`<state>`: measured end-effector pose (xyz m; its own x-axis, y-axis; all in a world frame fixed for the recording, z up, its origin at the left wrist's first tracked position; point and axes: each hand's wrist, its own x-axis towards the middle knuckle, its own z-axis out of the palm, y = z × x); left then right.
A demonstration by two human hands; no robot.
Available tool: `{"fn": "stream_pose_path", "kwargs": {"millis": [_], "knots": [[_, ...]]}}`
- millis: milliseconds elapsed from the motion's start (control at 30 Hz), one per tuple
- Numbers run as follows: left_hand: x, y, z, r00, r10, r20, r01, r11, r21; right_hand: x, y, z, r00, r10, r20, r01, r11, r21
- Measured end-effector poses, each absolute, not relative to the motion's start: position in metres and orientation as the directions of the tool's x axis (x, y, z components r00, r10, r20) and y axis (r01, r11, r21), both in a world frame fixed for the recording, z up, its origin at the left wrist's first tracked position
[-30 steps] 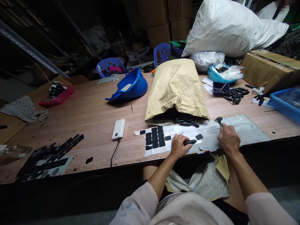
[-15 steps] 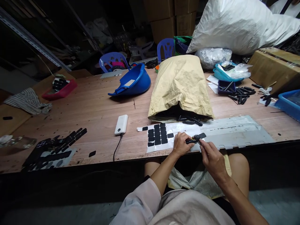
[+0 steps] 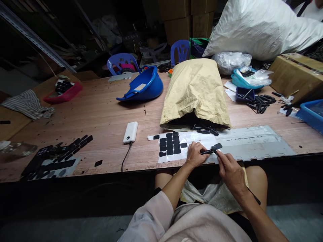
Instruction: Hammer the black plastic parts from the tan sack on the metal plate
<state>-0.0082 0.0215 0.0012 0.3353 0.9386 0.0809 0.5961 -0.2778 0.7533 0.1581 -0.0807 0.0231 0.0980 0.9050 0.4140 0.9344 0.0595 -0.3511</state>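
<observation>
Hands, 2, bare, at the near edge of a wooden table (image 3: pixel 101 114).

- Left hand (image 3: pixel 195 155): fingers closed around a short black rod (image 3: pixel 206 152), held level just above the table edge.
- Right hand (image 3: pixel 230 171): fingertips pinched on a small round-headed piece (image 3: pixel 214 148), which meets the right end of the black rod.
- White sheet (image 3: pixel 191 138): flat under the left hand, carrying a block of black pads (image 3: pixel 169 145) in rows; 1 loose black pad (image 3: pixel 218 146) lies just beyond the round-headed piece.
- Grey sheet (image 3: pixel 252 144): flat along the table edge, to the right of the white sheet.
- Tan sack (image 3: pixel 195 90): lying behind the sheets, mouth toward the person, black parts (image 3: pixel 204 129) spilling from it.
- Power bank (image 3: pixel 130 132): white, cable attached, left of the white sheet.
- Blue basin (image 3: pixel 142 88): tipped on its side, far centre.
- Red tray (image 3: pixel 63 94) and striped cloth (image 3: pixel 27 106): far left.
- Cardboard box (image 3: pixel 295 74): far right.
</observation>
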Motion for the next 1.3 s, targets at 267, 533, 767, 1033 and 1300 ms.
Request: {"fn": "stream_pose_path", "kwargs": {"millis": [267, 533, 767, 1033, 1300], "knots": [[-0.007, 0.02, 0.0, 0.348, 0.93, 0.116, 0.604, -0.317, 0.731, 0.215, -0.043, 0.037, 0.308, 0.823, 0.477, 0.93, -0.153, -0.335], [-0.007, 0.018, 0.001, 0.377, 0.913, 0.155, 0.613, -0.372, 0.697, 0.263, 0.016, 0.01, 0.441, 0.833, 0.335, 0.897, -0.398, -0.194], [-0.011, 0.02, 0.001, 0.397, 0.905, 0.151, 0.616, -0.385, 0.687, 0.248, 0.022, 0.003, 0.421, 0.831, 0.364, 0.905, -0.413, -0.103], [-0.028, -0.062, -0.039, 0.736, 0.6, 0.314, 0.315, -0.714, 0.625, 0.25, 0.023, -0.001, 0.404, 0.831, 0.382, 0.909, -0.412, -0.067], [-0.042, -0.089, -0.088, 0.52, 0.629, -0.578, 0.854, -0.398, 0.336, 0.251, 0.024, -0.005, 0.394, 0.833, 0.389, 0.914, -0.4, -0.068]]}}
